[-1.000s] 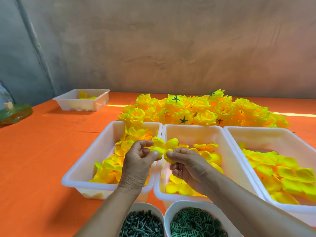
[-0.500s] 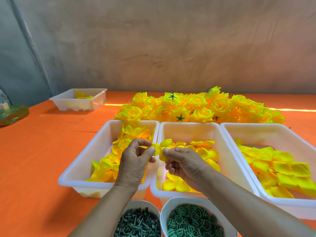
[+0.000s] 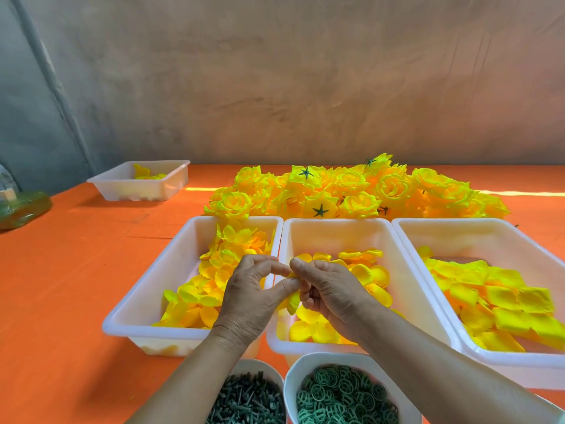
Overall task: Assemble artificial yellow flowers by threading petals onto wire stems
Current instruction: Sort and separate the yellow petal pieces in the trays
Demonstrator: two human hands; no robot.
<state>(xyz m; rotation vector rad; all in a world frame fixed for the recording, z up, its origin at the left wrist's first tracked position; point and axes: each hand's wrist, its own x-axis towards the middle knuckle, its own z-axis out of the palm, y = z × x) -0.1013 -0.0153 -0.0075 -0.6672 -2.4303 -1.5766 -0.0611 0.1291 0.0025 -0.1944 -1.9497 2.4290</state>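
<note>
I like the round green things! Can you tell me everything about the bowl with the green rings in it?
The bowl of green rings is white, looks like plastic, and sits at the near edge of the orange table, partly cut off by the picture's bottom. It stands upright and is heaped with small dark green rings that have crossbars inside, like tiny wheels. It is close beside a second white bowl holding dark green pegs. The person's right forearm passes over its right side.
</note>
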